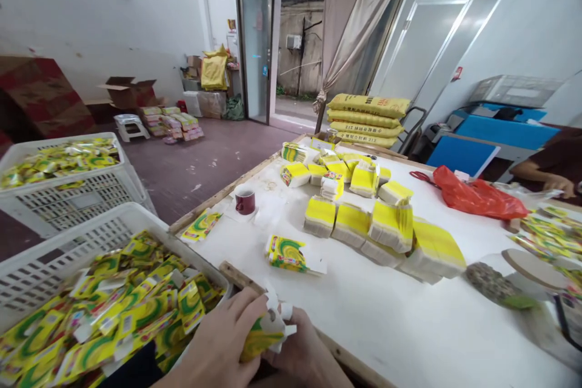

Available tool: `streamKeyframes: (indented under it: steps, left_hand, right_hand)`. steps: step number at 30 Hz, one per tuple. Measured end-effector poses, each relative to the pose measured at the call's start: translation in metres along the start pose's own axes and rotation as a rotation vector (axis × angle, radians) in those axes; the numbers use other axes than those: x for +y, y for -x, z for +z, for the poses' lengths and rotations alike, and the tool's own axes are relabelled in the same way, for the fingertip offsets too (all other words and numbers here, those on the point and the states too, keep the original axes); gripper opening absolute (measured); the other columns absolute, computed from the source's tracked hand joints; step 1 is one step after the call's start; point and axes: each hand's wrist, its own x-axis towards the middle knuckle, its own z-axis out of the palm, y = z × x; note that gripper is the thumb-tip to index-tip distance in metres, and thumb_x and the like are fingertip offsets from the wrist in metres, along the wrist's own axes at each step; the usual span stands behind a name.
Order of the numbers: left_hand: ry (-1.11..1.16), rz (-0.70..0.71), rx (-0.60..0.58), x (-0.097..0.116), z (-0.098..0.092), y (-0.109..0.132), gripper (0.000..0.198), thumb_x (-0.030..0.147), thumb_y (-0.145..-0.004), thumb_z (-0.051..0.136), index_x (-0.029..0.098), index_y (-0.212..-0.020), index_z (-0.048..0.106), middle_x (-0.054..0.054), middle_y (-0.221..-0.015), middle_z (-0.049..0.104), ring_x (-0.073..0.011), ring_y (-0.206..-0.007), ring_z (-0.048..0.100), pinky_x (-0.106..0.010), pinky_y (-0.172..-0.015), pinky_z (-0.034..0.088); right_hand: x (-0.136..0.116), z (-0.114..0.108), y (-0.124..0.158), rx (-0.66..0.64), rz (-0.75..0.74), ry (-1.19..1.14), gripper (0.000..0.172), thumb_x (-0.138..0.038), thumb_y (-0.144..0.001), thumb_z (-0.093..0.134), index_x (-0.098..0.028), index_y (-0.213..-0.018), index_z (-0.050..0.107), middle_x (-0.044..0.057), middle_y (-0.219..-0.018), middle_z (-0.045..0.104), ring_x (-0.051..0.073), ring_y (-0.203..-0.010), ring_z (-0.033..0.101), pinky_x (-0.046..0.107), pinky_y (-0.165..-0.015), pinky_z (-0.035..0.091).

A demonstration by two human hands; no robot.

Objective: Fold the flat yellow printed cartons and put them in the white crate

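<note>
My left hand [226, 339] is closed around a small yellow and green printed carton [259, 339] at the table's near edge. My right hand [300, 342] grips the same carton from the other side, where white flaps stick out; its fingertips are partly hidden behind it. Beyond my hands, a short stack of yellow-green cartons [287, 253] lies on the white table [364, 309]. To my left, a white plastic crate [168, 227] holds many such cartons in a loose heap.
Bundles of flat yellow cartons [354, 221] stand across the table. A maroon mug [245, 200] sits near its left edge. A second crate [77, 194] is behind the first. At right lie a red plastic bag [477, 194] and a lidded jar [495, 282]; another person's hand [557, 185] shows beyond.
</note>
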Motion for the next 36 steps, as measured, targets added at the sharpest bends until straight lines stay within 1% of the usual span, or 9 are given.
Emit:
streamKeyframes:
  steps: [3,6,11,17,20,23,28,32,36]
  left_hand:
    - [0.092,-0.078,-0.127,-0.014,0.000,-0.012,0.060,0.014,-0.067,0.060,0.027,-0.125,0.051,-0.006,-0.117,0.070,-0.0252,-0.098,0.072,-0.036,-0.085,0.059]
    - [0.281,-0.358,-0.228,-0.026,0.010,-0.020,0.065,0.025,-0.074,0.066,0.022,-0.133,0.042,-0.009,-0.113,0.071,-0.0265,-0.100,0.073,-0.039,-0.087,0.059]
    - [0.492,-0.555,-0.274,-0.037,0.032,-0.015,0.079,0.026,-0.069,0.071,0.020,-0.138,0.033,-0.014,-0.125,0.068,-0.0303,-0.116,0.068,-0.044,-0.099,0.055]
    - [0.357,-0.424,-0.256,-0.050,0.034,-0.011,0.062,0.024,-0.074,0.062,0.020,-0.132,0.038,-0.013,-0.115,0.070,-0.0308,-0.104,0.072,-0.044,-0.090,0.058]
    - [0.314,-0.313,-0.261,-0.055,0.032,-0.011,0.059,0.020,-0.073,0.060,0.022,-0.128,0.040,-0.012,-0.119,0.067,-0.0301,-0.105,0.071,-0.042,-0.088,0.059]
    - [0.322,-0.245,-0.311,-0.056,0.031,-0.010,0.070,0.014,-0.068,0.061,0.023,-0.133,0.037,-0.015,-0.136,0.060,-0.0316,-0.120,0.065,-0.044,-0.098,0.055]
    - [0.342,-0.285,-0.456,-0.054,0.031,-0.009,0.080,0.014,-0.068,0.062,0.022,-0.138,0.025,-0.018,-0.137,0.058,-0.0347,-0.121,0.064,-0.049,-0.100,0.052]
    - [0.438,-0.329,-0.474,-0.053,0.033,-0.009,0.087,0.015,-0.067,0.063,0.021,-0.139,0.014,-0.015,-0.124,0.062,-0.0318,-0.111,0.066,-0.046,-0.095,0.054]
    - [0.400,-0.326,-0.393,-0.051,0.027,-0.019,0.061,0.013,-0.064,0.063,0.021,-0.119,0.036,-0.010,-0.115,0.057,-0.0270,-0.104,0.064,-0.041,-0.090,0.054]
  right_hand:
    - [-0.002,0.003,-0.009,-0.036,-0.207,0.053,0.037,-0.047,-0.063,0.085,-0.018,-0.082,0.073,0.003,-0.077,0.072,0.017,-0.071,0.063,0.026,-0.066,0.049]
    - [-0.004,-0.003,-0.015,-0.061,-0.480,0.254,0.050,-0.061,-0.074,0.077,-0.021,-0.103,0.073,0.010,-0.104,0.074,0.026,-0.096,0.066,0.038,-0.083,0.051]
    - [0.013,-0.020,-0.036,0.018,-0.546,0.362,0.060,-0.070,-0.080,0.066,-0.028,-0.123,0.066,0.012,-0.120,0.071,0.031,-0.108,0.066,0.047,-0.093,0.051]
    - [0.006,0.004,-0.050,0.058,-0.518,0.439,0.053,-0.054,-0.088,0.050,-0.019,-0.124,0.066,0.014,-0.103,0.075,0.032,-0.106,0.067,0.050,-0.093,0.052]
    - [-0.005,0.018,-0.048,0.016,-0.480,0.455,0.050,-0.033,-0.078,0.049,-0.018,-0.121,0.069,0.012,-0.099,0.075,0.031,-0.107,0.067,0.048,-0.093,0.053]
    - [-0.006,0.022,-0.047,0.035,-0.472,0.472,0.053,-0.030,-0.072,0.054,-0.017,-0.121,0.069,0.011,-0.099,0.076,0.031,-0.106,0.068,0.047,-0.092,0.054]
    - [0.006,0.004,-0.045,0.133,-0.466,0.588,0.054,-0.045,-0.085,0.058,-0.020,-0.133,0.064,0.013,-0.119,0.073,0.032,-0.123,0.062,0.053,-0.108,0.047]
    - [0.015,-0.020,-0.039,0.192,-0.611,1.011,0.067,-0.024,-0.086,0.059,-0.023,-0.151,0.046,0.011,-0.154,0.051,0.029,-0.146,0.042,0.055,-0.123,0.026]
    - [0.019,-0.038,-0.040,0.164,-0.683,1.276,0.075,-0.005,-0.082,0.047,-0.024,-0.154,0.042,0.009,-0.161,0.041,0.026,-0.150,0.037,0.055,-0.123,0.028]
